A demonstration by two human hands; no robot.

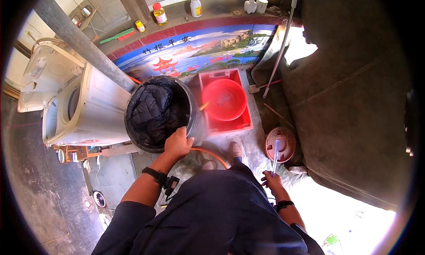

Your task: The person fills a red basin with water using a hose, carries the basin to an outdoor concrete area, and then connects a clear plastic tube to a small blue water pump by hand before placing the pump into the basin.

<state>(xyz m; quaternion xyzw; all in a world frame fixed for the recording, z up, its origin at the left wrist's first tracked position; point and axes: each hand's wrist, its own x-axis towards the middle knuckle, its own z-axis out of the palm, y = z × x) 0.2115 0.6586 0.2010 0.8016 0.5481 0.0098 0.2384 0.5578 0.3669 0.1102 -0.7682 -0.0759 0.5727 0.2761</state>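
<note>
Concrete-floored wash corner, painted landscape tiles along the back wall (pixel 199 44).

Left hand (pixel 178 143) curls over the near rim of a black round bucket (pixel 191 117), fingers closed on the edge; inside sits a dark quilted jacket (pixel 152 109), puffy and crumpled, lying just ahead of and left of that hand. Right hand (pixel 271 180) pinches a thin pale rod (pixel 275 156) that points up and away, well apart from the bucket, so the left hand is the nearer one. Red plastic basin (pixel 224 99) rests in a red square crate (pixel 230 122) just right of the bucket. An orange hose (pixel 212 154) curves by the feet. White washing machine (pixel 93 109) stands left; a brownish round lid (pixel 283 144) lies right, beside a dark tarp (pixel 349 100).
</note>
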